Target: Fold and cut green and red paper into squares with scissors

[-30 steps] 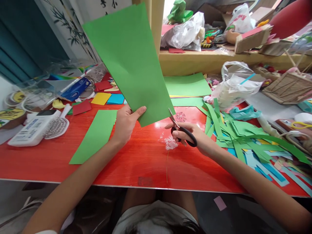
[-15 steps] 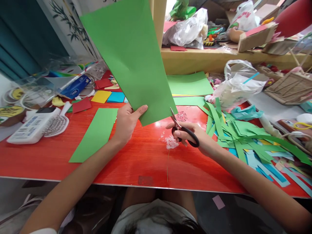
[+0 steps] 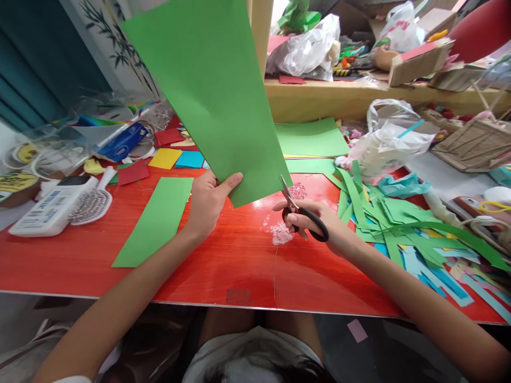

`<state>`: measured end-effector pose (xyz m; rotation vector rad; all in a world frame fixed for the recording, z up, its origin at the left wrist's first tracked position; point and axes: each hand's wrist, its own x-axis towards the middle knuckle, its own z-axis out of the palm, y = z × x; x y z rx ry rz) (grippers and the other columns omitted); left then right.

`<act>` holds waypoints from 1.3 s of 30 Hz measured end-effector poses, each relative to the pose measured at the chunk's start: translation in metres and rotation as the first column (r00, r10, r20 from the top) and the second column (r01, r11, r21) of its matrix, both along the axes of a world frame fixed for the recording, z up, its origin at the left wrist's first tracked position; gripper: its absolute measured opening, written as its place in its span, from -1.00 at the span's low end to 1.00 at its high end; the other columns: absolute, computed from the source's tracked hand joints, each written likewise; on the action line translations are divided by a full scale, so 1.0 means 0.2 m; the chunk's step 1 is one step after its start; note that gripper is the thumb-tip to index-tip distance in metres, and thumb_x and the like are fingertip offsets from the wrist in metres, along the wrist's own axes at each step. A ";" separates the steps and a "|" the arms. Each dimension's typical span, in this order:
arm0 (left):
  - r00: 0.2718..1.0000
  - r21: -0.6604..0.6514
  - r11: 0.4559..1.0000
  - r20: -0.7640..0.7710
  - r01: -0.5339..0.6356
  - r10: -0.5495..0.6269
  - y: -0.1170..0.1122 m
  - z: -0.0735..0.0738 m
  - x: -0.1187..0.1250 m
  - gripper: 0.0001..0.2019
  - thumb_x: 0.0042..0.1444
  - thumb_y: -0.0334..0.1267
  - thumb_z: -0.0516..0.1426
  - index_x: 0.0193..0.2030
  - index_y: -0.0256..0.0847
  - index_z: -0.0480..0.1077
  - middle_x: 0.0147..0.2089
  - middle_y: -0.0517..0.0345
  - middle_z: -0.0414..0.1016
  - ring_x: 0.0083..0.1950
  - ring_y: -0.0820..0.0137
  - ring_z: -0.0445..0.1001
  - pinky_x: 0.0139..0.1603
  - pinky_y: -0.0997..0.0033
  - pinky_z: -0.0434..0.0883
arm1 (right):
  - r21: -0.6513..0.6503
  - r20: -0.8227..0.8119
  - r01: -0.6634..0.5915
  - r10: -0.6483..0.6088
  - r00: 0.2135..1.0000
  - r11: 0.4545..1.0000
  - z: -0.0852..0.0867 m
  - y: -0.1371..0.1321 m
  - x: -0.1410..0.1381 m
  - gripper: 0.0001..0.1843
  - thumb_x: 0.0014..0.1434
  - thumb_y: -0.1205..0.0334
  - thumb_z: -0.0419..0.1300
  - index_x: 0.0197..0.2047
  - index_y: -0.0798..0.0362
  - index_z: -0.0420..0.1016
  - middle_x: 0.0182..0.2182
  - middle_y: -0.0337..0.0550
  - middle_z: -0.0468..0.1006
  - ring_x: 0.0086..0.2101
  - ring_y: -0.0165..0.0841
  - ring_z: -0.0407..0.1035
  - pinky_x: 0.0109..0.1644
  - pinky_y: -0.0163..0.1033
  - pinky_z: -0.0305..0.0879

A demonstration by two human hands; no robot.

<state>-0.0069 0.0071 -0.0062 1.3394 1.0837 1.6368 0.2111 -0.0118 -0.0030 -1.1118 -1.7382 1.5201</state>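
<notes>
My left hand (image 3: pixel 209 205) pinches a large sheet of green paper (image 3: pixel 223 101) near its lower left corner, thumb in front and fingers behind. The sheet stands raised above the table, leaning to the left. A pair of scissors (image 3: pixel 305 213) with black handles sits in my right hand (image 3: pixel 315 218), its blades at the sheet's lower right corner. Below the sheet, a pink-white crumbly clump (image 3: pixel 281 233) lies on the red table (image 3: pixel 223 271) with a thin stem running toward the front edge. Another green piece of paper (image 3: pixel 155 221) rests flat left of my left hand.
Green and blue paper strips (image 3: pixel 399 223) pile up at the right. A hairbrush (image 3: pixel 93 202) and a white bottle (image 3: pixel 50 210) lie at the left. Behind are green sheets (image 3: pixel 311 138), a plastic bag (image 3: pixel 391 141) and a cluttered wooden shelf (image 3: pixel 359 96).
The green sheet has shifted slightly, its top a little further left. The scissors and my right hand have moved very slightly right. Both holds stay the same.
</notes>
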 end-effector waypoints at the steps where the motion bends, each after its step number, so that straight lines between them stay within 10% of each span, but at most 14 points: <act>1: 1.000 0.000 1.000 0.000 -0.004 0.004 0.00 0.00 0.00 -0.80 -0.02 -0.22 0.25 -0.23 -0.18 0.50 -0.15 0.15 0.57 -0.02 0.23 0.49 0.02 0.17 0.44 | 0.000 0.000 0.001 -0.001 1.000 1.000 0.00 0.00 0.00 -0.69 0.13 0.11 0.17 -0.09 0.07 0.45 -0.50 -0.28 0.29 -0.50 -0.49 0.17 -0.45 -0.31 0.06; 39: 1.000 0.001 1.000 0.011 0.021 -0.021 0.00 -0.02 0.01 -0.78 -0.02 -0.19 0.25 -0.20 -0.16 0.50 -0.12 0.13 0.57 -0.07 0.27 0.50 -0.05 0.25 0.46 | 0.094 -0.072 0.066 -0.059 0.996 0.993 -0.03 -0.04 -0.05 -0.77 0.13 0.08 0.20 -0.39 0.04 0.31 -0.59 -0.35 0.24 -0.55 -0.52 0.17 -0.46 -0.33 0.16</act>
